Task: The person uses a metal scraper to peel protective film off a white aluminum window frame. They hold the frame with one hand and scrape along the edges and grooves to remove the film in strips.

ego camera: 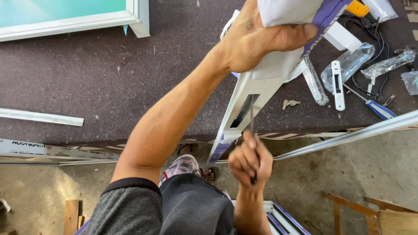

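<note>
table [109, 78] top is dark, rough and matt, kinda felt-like. The white frame profile [244, 104] looks like smooth metal, with crinkly glossy plastic bags [348, 65] far right.

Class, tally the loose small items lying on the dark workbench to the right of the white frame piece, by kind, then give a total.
Clear plastic bags: 4
White lock plate: 1
Key bunch: 1
Blue-handled screwdriver: 1
Total: 7

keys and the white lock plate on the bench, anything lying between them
Nothing. In the head view only bare dark bench top separates the keys from the white lock plate.
</note>
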